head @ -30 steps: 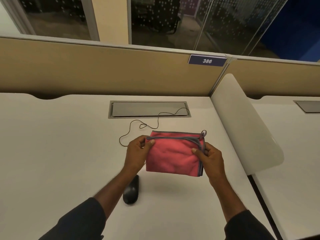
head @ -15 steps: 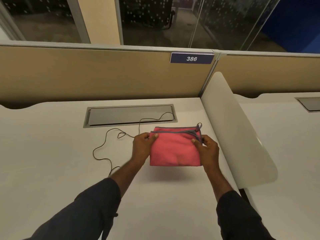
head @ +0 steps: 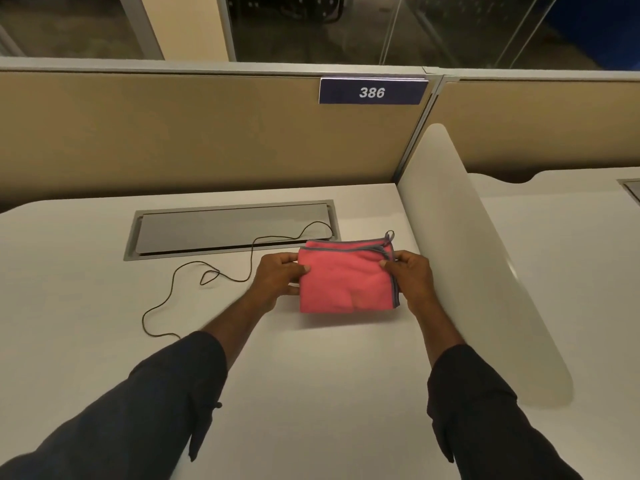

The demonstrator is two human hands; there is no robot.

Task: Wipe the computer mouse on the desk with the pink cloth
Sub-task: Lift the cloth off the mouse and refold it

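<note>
A single head-worn wide-angle camera looks forward and down over a white desk (head: 311, 393), with the person's own forearms reaching in from the bottom edge. The tan cubicle partition (head: 190, 133) and its "386" number plate (head: 372, 91) lie straight ahead, glass walls above them. The near desk edge is out of frame; straight lines bow toward the borders.

the cloth (head: 343, 275) in the middle is pink with a grey edge. the desk (head: 311, 393) is white, the wall (head: 194, 133) up top is tan. the sign (head: 372, 92) is dark blue with white numbers.
</note>
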